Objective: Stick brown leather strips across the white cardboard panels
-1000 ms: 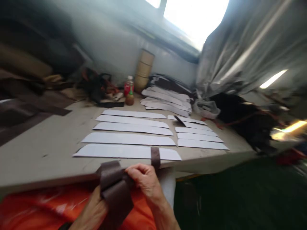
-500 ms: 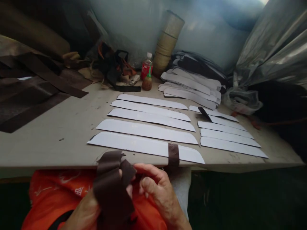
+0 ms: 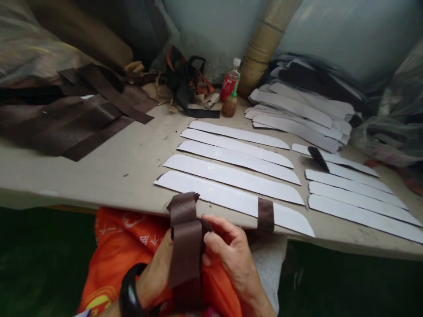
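Note:
Dark brown leather-like strips (image 3: 186,253) hang in a looped bundle over my lap, in front of the table edge. My left hand (image 3: 157,270) grips them from the left, its fingers mostly hidden behind the material. At the bundle's right side, my right hand (image 3: 233,253) pinches a dark strip end between thumb and forefinger. Just beyond my hands, a long white curved strip (image 3: 228,200) lies along the table's front edge. Across its right part rests a short brown piece (image 3: 265,215), which hangs over the edge.
Several more white strips lie in two rows, one at the right (image 3: 360,209). Brown strips (image 3: 95,125) are heaped at the left. Behind stand a red-labelled bottle (image 3: 229,83), a small brown bottle (image 3: 228,107) and stacked white pieces (image 3: 297,110).
My view has turned left, so the table's contents sit farther right in the picture. My right thumb and forefinger have closed on the dark strip end. The bundle hangs straighter.

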Motion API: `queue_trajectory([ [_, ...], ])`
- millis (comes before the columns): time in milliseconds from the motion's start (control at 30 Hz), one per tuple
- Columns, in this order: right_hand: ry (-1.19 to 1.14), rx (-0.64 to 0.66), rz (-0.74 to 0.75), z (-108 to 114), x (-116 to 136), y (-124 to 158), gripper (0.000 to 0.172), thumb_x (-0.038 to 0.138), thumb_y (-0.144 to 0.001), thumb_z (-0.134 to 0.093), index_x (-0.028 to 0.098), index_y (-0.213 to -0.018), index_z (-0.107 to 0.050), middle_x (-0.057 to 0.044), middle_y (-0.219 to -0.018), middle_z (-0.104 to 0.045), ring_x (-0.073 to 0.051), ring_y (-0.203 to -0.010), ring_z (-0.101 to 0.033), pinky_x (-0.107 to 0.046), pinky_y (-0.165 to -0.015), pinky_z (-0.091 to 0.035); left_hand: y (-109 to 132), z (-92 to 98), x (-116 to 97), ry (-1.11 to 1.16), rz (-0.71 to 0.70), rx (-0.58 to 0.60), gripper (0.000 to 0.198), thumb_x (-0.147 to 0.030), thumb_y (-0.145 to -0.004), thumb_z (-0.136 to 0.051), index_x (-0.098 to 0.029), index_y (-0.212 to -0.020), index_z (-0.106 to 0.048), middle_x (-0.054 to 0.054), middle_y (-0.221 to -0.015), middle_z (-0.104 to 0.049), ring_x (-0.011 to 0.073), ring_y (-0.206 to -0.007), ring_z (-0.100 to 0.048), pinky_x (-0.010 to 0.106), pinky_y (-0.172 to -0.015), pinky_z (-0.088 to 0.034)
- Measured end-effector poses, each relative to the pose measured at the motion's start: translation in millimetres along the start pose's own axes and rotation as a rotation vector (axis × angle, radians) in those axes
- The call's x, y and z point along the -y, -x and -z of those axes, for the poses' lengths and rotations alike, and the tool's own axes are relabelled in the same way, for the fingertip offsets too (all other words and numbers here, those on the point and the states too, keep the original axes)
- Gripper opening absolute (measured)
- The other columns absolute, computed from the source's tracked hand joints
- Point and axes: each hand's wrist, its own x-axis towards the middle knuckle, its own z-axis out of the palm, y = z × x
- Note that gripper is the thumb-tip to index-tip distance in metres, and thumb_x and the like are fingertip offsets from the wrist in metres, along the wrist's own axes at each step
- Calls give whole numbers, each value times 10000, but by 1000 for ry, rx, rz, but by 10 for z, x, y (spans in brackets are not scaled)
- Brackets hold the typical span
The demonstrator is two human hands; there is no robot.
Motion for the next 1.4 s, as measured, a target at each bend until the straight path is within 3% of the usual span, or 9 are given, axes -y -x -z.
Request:
queue_trajectory([
  [100,11,-56,-47,-46,-5,-44,432,522,-687,-753,149,-901,-702,78,-450,-439,-50,-346,-382,-169,-336,-337,32,-23,38,18,27,3,288,-347,-737,-769,-105,-871,-690,70,-817,-700,174,-700,-651,262,-640,-546],
  [233,34,-130,-43,-50,8,-77,457,560,-634,-779,147,-808,-693,79,-420,-432,-52,-343,-369,-171,-328,-347,45,-84,10,110,40,-21,270,-156,-621,-839,-111,-857,-714,75,-850,-718,179,-757,-663,238,-709,-552],
  [400,106,-158,61,-17,87,-15,454,538,-691,-758,176,-964,-736,-38,-725,-700,-82,-572,-570,-166,-518,-463,119,-126,-246,375,134,-10,261,-332,-661,-830,-158,-830,-733,33,-761,-708,122,-619,-648,218,-608,-557],
  [500,207,-117,126,-73,112,38,389,502,-736,-738,195,-975,-749,-71,-917,-733,-92,-670,-593,-180,-616,-490,131,-75,-362,565,141,-7,268,-381,-651,-834,-264,-868,-729,-44,-757,-700,71,-617,-645,171,-601,-542],
  [667,206,-11,141,-224,63,71,354,508,-751,-722,183,-892,-741,-19,-707,-677,-96,-599,-565,-197,-583,-482,148,-5,-352,682,99,-60,145,-326,-861,-651,-245,-967,-709,16,-967,-727,124,-839,-699,259,-780,-576],
  [933,506,-115,171,-177,-42,78,308,461,-798,-656,201,-959,-698,-58,-913,-717,-160,-703,-623,-254,-630,-499,249,-100,-272,580,59,-151,278,-327,-844,-667,-135,-1045,-679,80,-939,-729,183,-862,-698,315,-878,-552],
  [1167,541,-60,189,-259,-133,-65,227,381,-795,-640,174,-709,-677,7,-664,-626,-133,-635,-535,-220,-577,-418,222,-102,-180,404,74,-259,398,-331,-822,-681,-131,-1163,-636,97,-965,-731,225,-925,-693,356,-897,-546],
  [1333,510,-139,199,-205,-108,-35,281,433,-824,-603,176,-716,-630,25,-640,-573,-119,-610,-498,-215,-564,-406,202,-26,-323,219,-107,-401,386,-416,-800,-687,-188,-1110,-650,53,-984,-719,191,-890,-691,296,-841,-558],
  [1400,489,-172,199,-144,-67,-17,302,452,-825,-605,174,-709,-622,25,-641,-567,-113,-613,-489,-213,-579,-408,224,96,-469,88,-204,-430,374,-477,-760,-708,-193,-1002,-678,23,-853,-715,172,-793,-685,257,-764,-566],
])
